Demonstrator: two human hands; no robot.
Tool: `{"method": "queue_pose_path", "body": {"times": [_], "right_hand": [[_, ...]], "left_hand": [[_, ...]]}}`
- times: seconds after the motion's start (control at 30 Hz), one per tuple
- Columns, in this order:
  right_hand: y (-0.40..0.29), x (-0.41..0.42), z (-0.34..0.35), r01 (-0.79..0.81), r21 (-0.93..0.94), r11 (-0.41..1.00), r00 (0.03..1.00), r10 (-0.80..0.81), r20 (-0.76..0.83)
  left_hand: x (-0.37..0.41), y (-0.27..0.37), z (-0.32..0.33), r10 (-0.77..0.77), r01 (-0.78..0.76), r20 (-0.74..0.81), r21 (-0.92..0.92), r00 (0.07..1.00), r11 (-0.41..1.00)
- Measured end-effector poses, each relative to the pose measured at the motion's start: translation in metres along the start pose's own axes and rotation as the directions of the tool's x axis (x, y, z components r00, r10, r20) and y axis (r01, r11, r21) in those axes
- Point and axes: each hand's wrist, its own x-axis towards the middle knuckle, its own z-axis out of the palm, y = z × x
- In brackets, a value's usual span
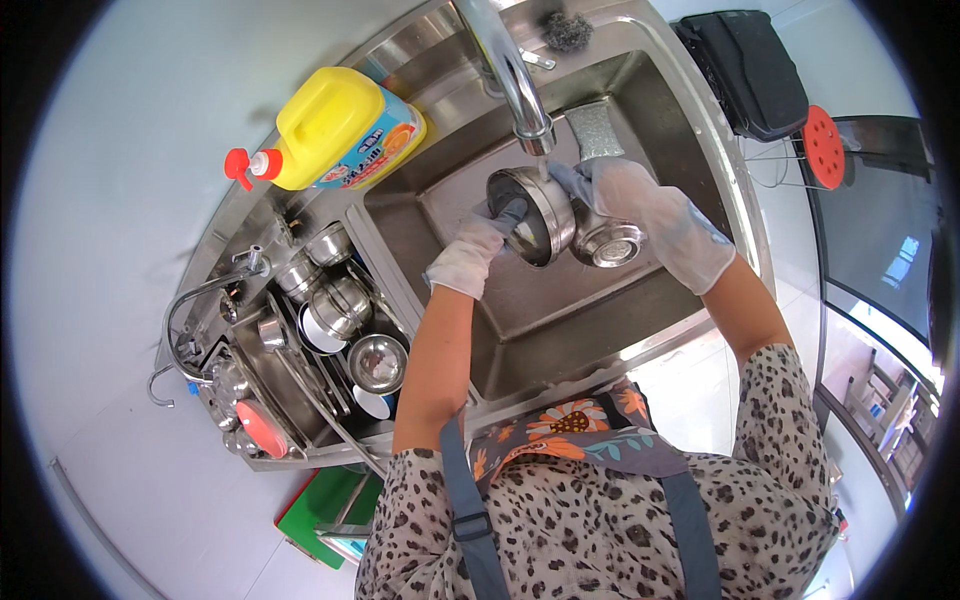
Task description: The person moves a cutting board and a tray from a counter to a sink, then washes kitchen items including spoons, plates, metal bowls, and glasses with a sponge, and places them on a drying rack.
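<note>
My left hand (484, 238), in a translucent glove, grips a stainless steel bowl (557, 212) at its rim, the fingers reaching into the hollow. The bowl is tipped on its side, its mouth facing left. Thin water falls from the chrome faucet (534, 135) by the bowl's upper side. Also gloved, my right hand (611, 187) has its fingers at that upper side, beside the stream; whether it grips anything is hidden. Under my right hand, a second steel bowl (616, 244) shows its base. Both hands are over the sink basin (551, 319).
A silvery scouring pad (595, 131) lies in the basin's far part. Behind the faucet sits a steel wool ball (568, 32). A yellow detergent jug (330, 124) stands at the far left rim. Several steel bowls (341, 307) fill the left basin. A black case (746, 75) is at the right.
</note>
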Motion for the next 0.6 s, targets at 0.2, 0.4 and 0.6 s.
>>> {"method": "queue_pose_path", "body": {"times": [0.2,0.4,0.6], "right_hand": [[0.015,0.007,-0.031,-0.128,0.134,0.983,0.989,0.137,-0.06],[0.07,0.068,-0.042,-0.06,-0.387,0.92,0.974,-0.03,-0.223],[0.049,0.077,-0.053,-0.114,-0.272,0.956,0.98,0.064,-0.187]], "left_hand": [[-0.006,0.003,0.008,0.009,-0.061,-0.155,-0.337,0.988,0.939],[-0.026,0.034,0.023,0.638,-0.498,-0.418,0.402,0.646,0.768],[-0.092,0.045,0.015,0.523,-0.137,-0.415,0.672,0.744,0.728]]}}
